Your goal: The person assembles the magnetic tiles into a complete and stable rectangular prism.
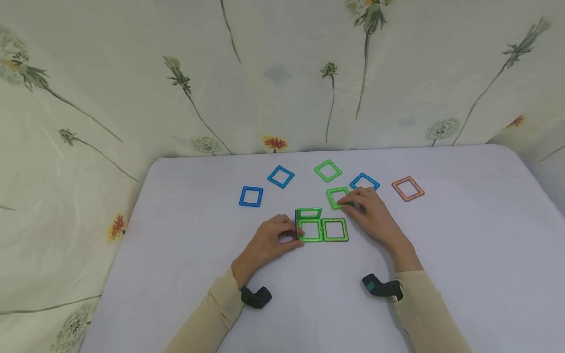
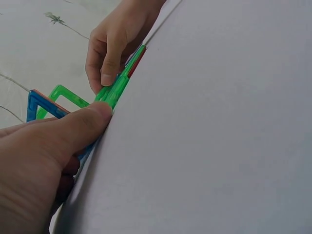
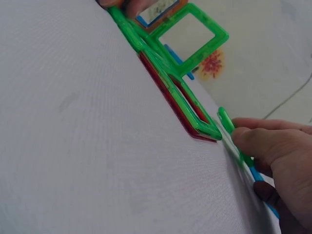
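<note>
Left hand [image 1: 270, 239]: narrow gap, pinching corner of joined green frames [image 1: 322, 230]
Right hand [image 1: 370, 212]: fingertips nearly together, pinching loose green frame [image 1: 329, 199]
Upright blue-orange frame [image 1: 296, 223]: at left fingers
Blue frame [image 1: 371, 179]: beyond right fingers

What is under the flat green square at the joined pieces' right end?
A red frame shows beneath the green square; its top face is mostly covered.

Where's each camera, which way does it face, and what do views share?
Head: on the head, facing forward-down at the white table; left hand, right hand, sleeves.
Left wrist: on that wrist, facing the joined green tiles; left hand near, right hand beyond.
Right wrist: on that wrist, facing a separate green tile; right hand near, left hand cropped.
Wrist views share the joined green tiles.
</note>
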`<state>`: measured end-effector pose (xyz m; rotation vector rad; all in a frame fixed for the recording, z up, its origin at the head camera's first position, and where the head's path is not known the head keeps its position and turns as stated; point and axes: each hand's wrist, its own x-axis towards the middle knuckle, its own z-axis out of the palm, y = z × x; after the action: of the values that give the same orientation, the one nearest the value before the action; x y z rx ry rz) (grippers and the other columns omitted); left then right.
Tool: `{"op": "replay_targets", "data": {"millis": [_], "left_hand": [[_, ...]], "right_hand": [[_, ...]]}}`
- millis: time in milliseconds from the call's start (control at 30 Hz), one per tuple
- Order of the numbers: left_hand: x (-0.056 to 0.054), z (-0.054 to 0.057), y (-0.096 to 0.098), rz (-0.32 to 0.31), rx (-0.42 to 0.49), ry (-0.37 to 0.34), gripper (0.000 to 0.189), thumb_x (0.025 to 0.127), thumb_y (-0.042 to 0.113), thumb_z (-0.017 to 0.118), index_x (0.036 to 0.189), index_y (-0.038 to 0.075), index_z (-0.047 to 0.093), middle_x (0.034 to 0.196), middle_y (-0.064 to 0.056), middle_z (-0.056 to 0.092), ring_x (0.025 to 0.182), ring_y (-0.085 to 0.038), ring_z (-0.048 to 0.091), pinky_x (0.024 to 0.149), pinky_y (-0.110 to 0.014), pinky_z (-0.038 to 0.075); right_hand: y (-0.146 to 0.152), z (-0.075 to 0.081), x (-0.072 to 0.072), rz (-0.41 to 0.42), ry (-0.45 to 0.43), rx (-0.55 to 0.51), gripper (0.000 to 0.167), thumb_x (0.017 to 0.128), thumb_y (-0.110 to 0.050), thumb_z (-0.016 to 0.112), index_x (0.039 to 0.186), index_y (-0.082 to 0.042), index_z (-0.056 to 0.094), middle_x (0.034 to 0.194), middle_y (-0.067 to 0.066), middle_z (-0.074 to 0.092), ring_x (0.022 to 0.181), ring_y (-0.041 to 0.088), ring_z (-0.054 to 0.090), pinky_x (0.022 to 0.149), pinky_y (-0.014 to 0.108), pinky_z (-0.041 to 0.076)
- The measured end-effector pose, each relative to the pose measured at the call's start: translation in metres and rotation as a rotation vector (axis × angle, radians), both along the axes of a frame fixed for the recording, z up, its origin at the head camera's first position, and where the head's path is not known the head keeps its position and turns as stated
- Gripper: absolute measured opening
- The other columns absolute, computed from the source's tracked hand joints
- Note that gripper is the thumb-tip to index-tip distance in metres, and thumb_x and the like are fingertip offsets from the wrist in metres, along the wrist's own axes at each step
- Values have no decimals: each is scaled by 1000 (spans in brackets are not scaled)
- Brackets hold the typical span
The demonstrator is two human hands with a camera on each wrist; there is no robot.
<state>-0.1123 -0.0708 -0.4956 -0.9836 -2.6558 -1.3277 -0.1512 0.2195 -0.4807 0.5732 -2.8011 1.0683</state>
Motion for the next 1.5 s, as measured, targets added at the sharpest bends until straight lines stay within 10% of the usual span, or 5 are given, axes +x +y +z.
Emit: {"op": "replay_targets", "data": {"millis": [1500], "left_hand": [[3, 2, 11, 179, -67, 38, 12, 79, 21, 76, 89, 16, 73, 82, 6, 64, 77, -3, 55, 68, -13, 48]], "right_hand": [[-3, 9, -2, 7, 224, -158, 18, 88, -9, 64, 104, -16, 70, 99, -4, 61, 92, 6, 49, 74, 18, 41]]}}
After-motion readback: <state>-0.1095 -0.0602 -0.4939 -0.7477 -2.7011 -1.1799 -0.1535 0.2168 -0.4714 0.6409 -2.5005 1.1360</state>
